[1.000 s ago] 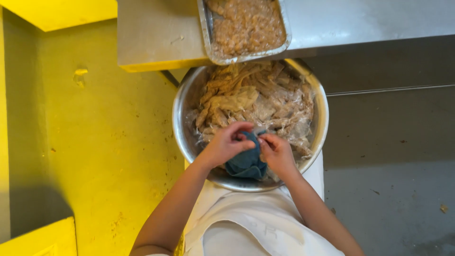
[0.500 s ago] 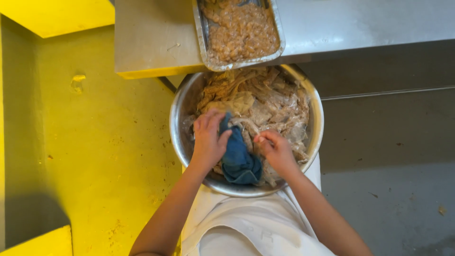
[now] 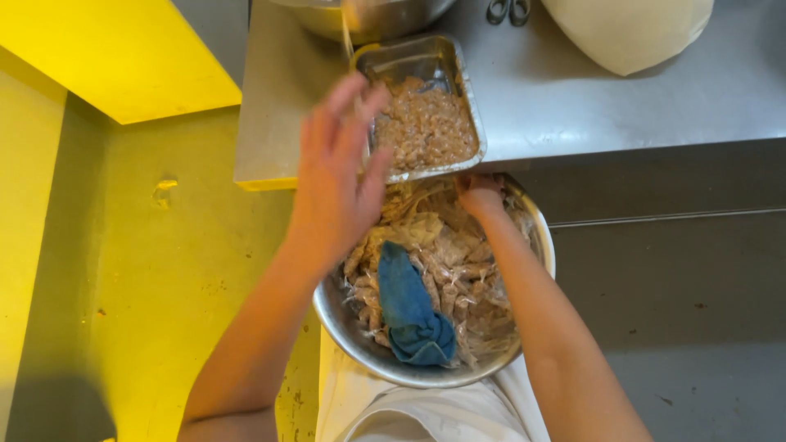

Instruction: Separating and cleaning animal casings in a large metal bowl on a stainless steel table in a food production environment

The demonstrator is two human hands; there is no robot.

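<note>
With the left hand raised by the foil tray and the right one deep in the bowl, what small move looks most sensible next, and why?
Probably lower the left hand onto the near rim of the foil tray to steady it. The tray, filled with a brown minced mix, overhangs the steel counter edge above the metal bowl, the hand is open and empty, and the right hand is under the tray's edge among the wrappers.

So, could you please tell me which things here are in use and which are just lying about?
In use: left hand, right hand, round steel bowl of wrapped pieces, blue cloth, foil tray of filling.
Lying about: black scissors, pale dough mound.
</note>
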